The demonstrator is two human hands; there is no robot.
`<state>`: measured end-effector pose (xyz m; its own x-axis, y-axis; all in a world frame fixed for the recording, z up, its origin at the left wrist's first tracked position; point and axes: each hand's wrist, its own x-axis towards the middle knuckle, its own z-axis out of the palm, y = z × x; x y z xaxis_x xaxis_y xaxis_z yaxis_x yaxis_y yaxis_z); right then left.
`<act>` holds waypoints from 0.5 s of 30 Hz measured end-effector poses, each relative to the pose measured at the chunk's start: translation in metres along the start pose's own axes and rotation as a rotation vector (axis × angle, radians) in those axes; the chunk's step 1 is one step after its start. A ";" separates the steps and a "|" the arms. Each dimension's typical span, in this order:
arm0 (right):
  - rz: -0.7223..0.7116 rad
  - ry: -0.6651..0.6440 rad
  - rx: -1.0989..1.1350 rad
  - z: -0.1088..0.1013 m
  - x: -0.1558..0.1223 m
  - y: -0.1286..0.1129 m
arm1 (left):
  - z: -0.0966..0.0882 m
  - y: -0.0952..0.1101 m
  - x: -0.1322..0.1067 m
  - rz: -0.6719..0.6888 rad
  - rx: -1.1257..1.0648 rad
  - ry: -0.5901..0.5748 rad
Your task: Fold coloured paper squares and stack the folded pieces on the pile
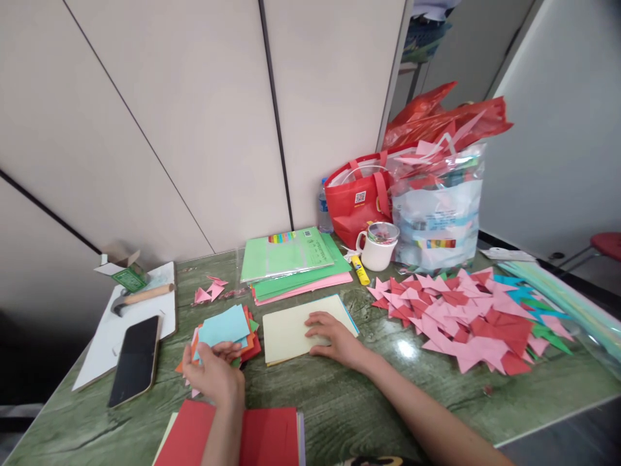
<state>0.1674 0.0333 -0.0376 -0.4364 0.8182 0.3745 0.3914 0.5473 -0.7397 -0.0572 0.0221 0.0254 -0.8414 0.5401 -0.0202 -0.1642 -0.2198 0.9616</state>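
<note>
My left hand [213, 372] is closed on a light blue paper square [224, 325], lifting it off a stack of small coloured squares [250, 340] in orange, red and green. Fingers spread, my right hand [334, 338] lies flat on a pale yellow sheet [286, 333], which tops a thin stack with a blue edge showing. Red sheets [264, 437] lie at the near edge under my left forearm.
A pile of pink, red, blue and green folded triangles [466, 314] covers the right of the green marble table [349, 401]. Behind stand green paper packs [291, 259], a glue stick [359, 270], a white mug [379, 246], bags [436, 207]. At left lie a phone [136, 359] and hammer [140, 296].
</note>
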 end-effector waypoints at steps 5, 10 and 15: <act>-0.028 0.022 0.014 -0.001 0.001 -0.003 | 0.002 0.002 -0.017 0.102 -0.050 -0.233; -0.060 0.067 0.053 -0.003 0.003 -0.010 | 0.002 -0.003 -0.029 0.033 -0.006 -0.407; -0.017 0.164 0.061 -0.003 0.003 -0.012 | 0.001 -0.012 -0.027 -0.047 0.040 -0.500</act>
<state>0.1640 0.0296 -0.0261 -0.3020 0.8296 0.4697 0.3331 0.5534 -0.7634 -0.0318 0.0112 0.0145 -0.4820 0.8741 0.0600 -0.1682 -0.1595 0.9728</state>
